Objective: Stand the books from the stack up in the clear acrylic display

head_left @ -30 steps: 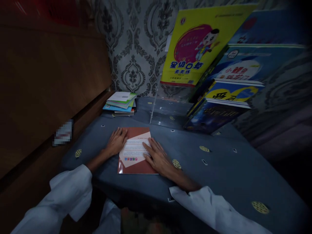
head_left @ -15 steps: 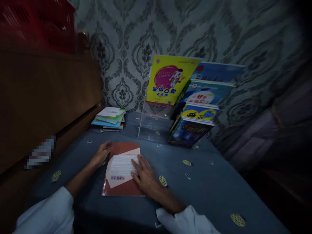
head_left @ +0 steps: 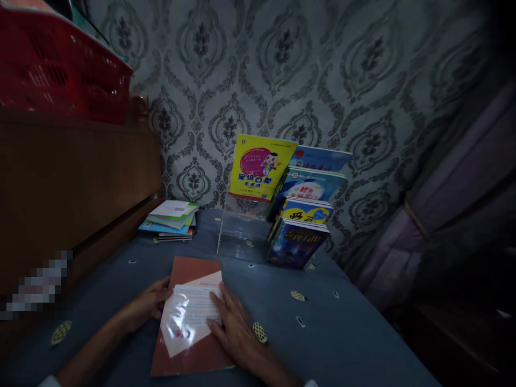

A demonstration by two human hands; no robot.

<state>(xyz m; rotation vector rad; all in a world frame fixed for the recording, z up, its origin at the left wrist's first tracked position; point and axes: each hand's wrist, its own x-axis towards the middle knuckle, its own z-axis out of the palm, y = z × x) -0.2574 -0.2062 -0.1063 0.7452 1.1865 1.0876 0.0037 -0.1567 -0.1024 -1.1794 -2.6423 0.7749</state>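
Note:
A reddish-brown book [head_left: 193, 363] with a pale printed panel lies before me, glare on its glossy cover. At its left edge, my left hand [head_left: 151, 303] pinches the book, thumb on top and the other fingers partly hidden. My right hand [head_left: 236, 325] rests on the right side of the cover, fingers stretched out and apart. Beyond the book, a clear acrylic stand [head_left: 236, 236] holds several upright books, among them a yellow one [head_left: 262, 166] at the back left and a dark blue one [head_left: 298, 244] in front.
A stack of books and papers [head_left: 171, 217] lies at the far left of the blue patterned tablecloth [head_left: 322, 344]. A wooden panel [head_left: 76, 183] borders the left side, with a red basket [head_left: 64, 70] on top. A purple curtain [head_left: 439, 215] hangs right.
My left hand has gone from the book's upper left corner to partway down its left edge and gripped it. The book sits lower and nearer in view; the camera has tilted up.

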